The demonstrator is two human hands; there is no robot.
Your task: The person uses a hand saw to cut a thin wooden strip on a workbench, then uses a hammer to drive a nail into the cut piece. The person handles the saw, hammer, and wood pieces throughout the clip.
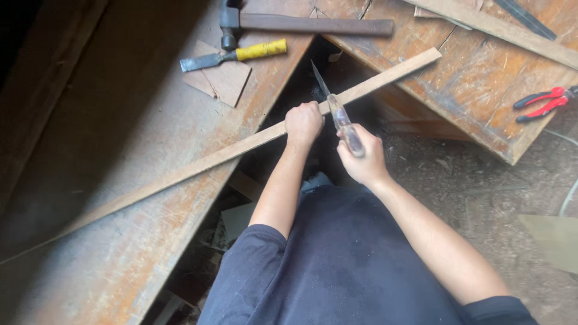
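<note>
A long thin wooden strip (198, 164) lies diagonally across the gap between two worn workbenches. My left hand (303, 122) grips the strip where it spans the gap. In my right hand (361, 157) is a knife (338, 113) with a mottled handle. Its dark pointed blade sticks up and away from me and crosses the strip just right of my left hand.
On the left bench (120, 120) lie a hammer (301, 24), a yellow-handled chisel (235, 55) and a small square of plywood (220, 75). The right bench (475, 78) carries red-handled pliers (542, 102), a wooden batten and a dark blade. Sawdust covers the floor at right.
</note>
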